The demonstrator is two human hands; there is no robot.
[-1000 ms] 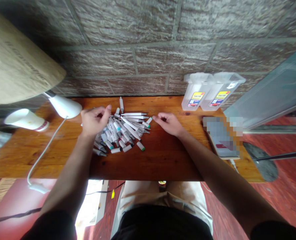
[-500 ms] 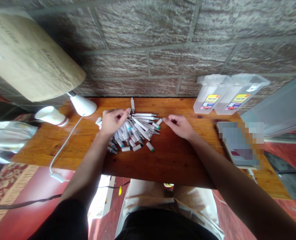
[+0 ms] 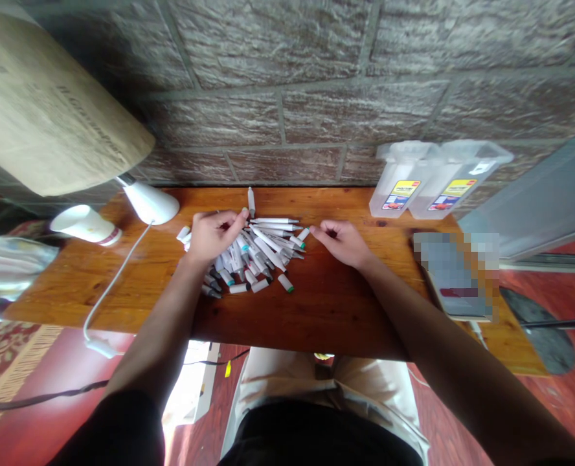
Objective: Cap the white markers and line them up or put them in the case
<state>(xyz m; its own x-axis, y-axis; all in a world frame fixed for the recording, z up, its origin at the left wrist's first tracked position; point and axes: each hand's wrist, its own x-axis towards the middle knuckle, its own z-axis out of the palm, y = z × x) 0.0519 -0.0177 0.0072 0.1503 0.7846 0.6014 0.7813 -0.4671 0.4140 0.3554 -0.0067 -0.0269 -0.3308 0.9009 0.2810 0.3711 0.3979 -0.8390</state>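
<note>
A loose pile of white and grey markers and short caps lies on the wooden table, several with green, teal or dark ends. My left hand hovers over the pile's left back part, thumb and forefinger pinched together; whatever is between them is hidden. Just beyond those fingertips is a single marker, apart from the heap. On the pile's right side my right hand has curled fingers, its fingertips meeting the end of a white cap. Whether they grip it is unclear. Another green-ended cap lies at the front.
Two clear plastic containers with yellow labels stand at the back right. Nearer sits a tablet-like device, partly pixelated, with a cable. On the left are a lamp, its cord and a tipped paper cup. A brick wall borders the back.
The whole view has shifted slightly, so everything sits a little further left. Both hands keep nearly the same pose and place relative to the markers.
</note>
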